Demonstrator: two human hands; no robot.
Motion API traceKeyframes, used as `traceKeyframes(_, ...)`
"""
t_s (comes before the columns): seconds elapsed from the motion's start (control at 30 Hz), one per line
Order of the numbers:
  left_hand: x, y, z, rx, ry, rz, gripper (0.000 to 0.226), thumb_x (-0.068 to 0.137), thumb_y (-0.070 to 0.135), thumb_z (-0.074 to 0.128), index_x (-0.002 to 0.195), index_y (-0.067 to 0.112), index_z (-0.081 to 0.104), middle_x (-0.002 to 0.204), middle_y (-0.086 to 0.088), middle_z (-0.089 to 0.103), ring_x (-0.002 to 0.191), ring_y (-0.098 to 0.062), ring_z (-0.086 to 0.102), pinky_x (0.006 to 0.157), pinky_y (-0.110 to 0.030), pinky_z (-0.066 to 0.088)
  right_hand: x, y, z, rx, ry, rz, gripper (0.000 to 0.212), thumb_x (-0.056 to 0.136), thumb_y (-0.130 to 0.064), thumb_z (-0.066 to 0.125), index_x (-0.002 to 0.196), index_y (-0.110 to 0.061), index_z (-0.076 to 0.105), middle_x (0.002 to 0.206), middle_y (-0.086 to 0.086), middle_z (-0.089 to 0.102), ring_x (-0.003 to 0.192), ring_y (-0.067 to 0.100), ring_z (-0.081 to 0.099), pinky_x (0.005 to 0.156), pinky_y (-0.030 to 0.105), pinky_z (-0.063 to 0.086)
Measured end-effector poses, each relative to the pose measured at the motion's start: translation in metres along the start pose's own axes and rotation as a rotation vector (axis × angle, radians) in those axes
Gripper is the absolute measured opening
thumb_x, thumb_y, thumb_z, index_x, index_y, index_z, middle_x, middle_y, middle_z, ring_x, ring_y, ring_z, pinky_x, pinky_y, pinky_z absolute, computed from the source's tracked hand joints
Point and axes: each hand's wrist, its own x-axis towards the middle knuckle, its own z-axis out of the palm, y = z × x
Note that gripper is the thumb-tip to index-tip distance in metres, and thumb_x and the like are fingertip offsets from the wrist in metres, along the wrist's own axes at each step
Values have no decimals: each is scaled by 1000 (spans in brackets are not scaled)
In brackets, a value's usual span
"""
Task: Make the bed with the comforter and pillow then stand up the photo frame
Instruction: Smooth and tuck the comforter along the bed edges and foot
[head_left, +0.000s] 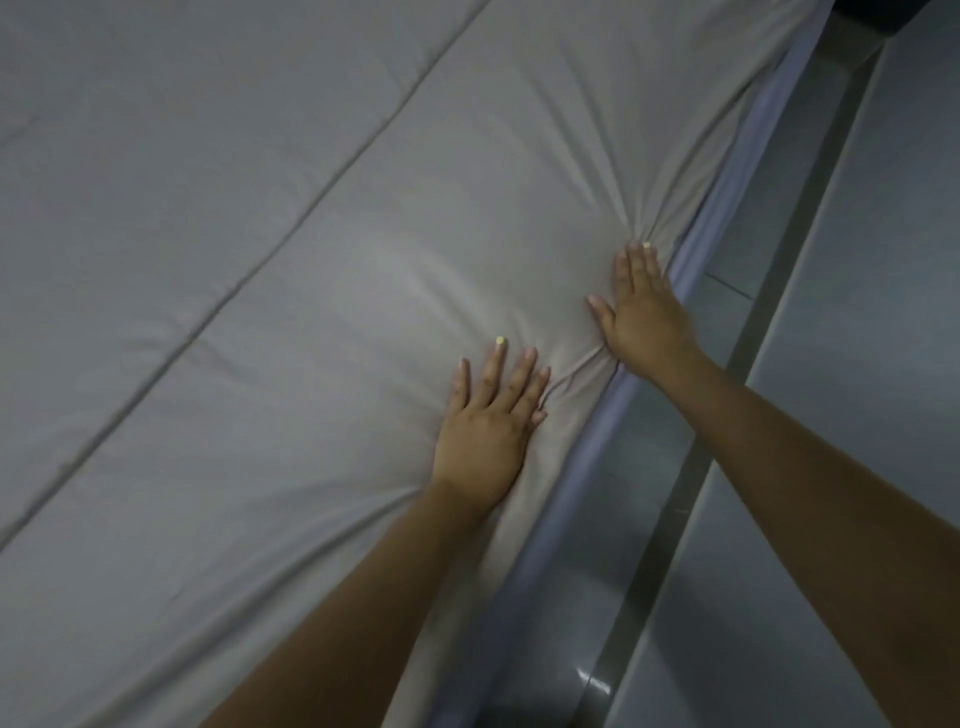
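Comforter (363, 234), grey, covers the bed from centre out to nine and twelve o'clock. Left hand (488, 421) and right hand (641, 312) press flat, fingers straight and grasping nothing, near its three o'clock edge, likely smoothing creases toward the blue mattress edge (597, 410).

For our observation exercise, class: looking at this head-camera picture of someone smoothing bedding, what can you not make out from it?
- Pillow and photo frame: not in the head view at all; they lie outside its edges.
- Palms of the left hand and right hand: pressed flat into the pale grey quilted comforter, hidden by the hands' backs.
- Bed's full extent: cut off by the picture's edges.
- Dark object at top right: cropped, unidentifiable.
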Motion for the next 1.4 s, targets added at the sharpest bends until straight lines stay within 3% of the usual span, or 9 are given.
traceKeyframes(0.2, -25, -5, -16, -17, -139, -59, 77, 91, 67, 18, 155, 23, 12, 162, -4, 3, 149, -31, -1, 117, -58, 3, -10, -10, -1, 1, -55, 99, 88, 89, -71, 17, 153, -14, -4, 161, 2, -11, 148, 19, -13, 119, 53, -2)
traceKeyframes(0.4, -75, -46, -40, -141, -21, -81, 74, 94, 65, 19, 150, 19, 31, 157, -6, 26, 147, -27, 18, 116, -51, 18, -27, -57, -29, 20, -40, 121, 86, 92, -66, 25, 153, -10, 0, 161, 6, -5, 148, 21, -10, 120, 47, -5)
traceKeyframes(0.6, -136, -130, -68, -74, -19, -138, 74, 94, 63, 21, 152, 18, 23, 160, -4, 12, 148, -27, 6, 116, -48, -1, -115, -164, -9, 129, 70, 175, 81, 92, -63, 23, 153, -12, 8, 161, 10, 3, 149, 25, -3, 118, 51, 0)
traceKeyframes(0.77, -214, -188, -68, -56, -175, -129, 74, 95, 62, 13, 153, 17, 22, 160, -7, 15, 148, -29, 10, 116, -57, 9, -220, -247, 46, 184, 5, 253, 89, 83, -68, 7, 153, -12, 5, 161, 8, 2, 149, 23, -3, 119, 42, 0)
traceKeyframes(0.9, -253, -218, -71, 18, -238, 100, 73, 96, 61, 12, 151, 17, 29, 159, -6, 19, 147, -29, 19, 114, -54, 17, -260, -235, 68, 136, 16, 376, 95, 80, -69, 5, 153, -8, 7, 161, 8, 4, 149, 23, 1, 119, 39, 4)
traceKeyframes(1.0, -272, -245, -83, 18, -217, 40, 73, 95, 62, 15, 152, 18, 27, 159, -6, 19, 147, -28, 15, 116, -48, 7, -279, -221, 70, 135, -23, 502, 92, 86, -68, 13, 152, -3, 7, 160, 14, 7, 149, 27, 4, 119, 42, 11)
traceKeyframes(1.1, -295, -263, -86, 30, -247, -12, 75, 96, 60, 10, 150, 11, 30, 157, -11, 24, 145, -30, 21, 113, -51, 14, -293, -237, 66, 142, -65, 644, 79, 96, -55, 24, 151, -1, 7, 160, 18, 7, 148, 30, 4, 119, 48, 10)
traceKeyframes(1.27, -321, -252, -81, -25, -258, -38, 74, 99, 54, 6, 147, 5, 34, 154, -13, 32, 144, -27, 22, 112, -50, 17, -320, -341, 73, 200, 130, 416, 73, 89, -50, 30, 141, -1, 41, 148, 19, 40, 139, 36, 35, 110, 53, 30)
traceKeyframes(1.4, -317, -273, -96, -21, -177, 71, 74, 98, 57, 9, 146, 9, 38, 153, -11, 35, 143, -30, 29, 114, -49, 20, -370, -379, 99, 150, 87, 364, 78, 92, -60, 21, 148, -6, 31, 155, 10, 30, 144, 26, 26, 115, 41, 12)
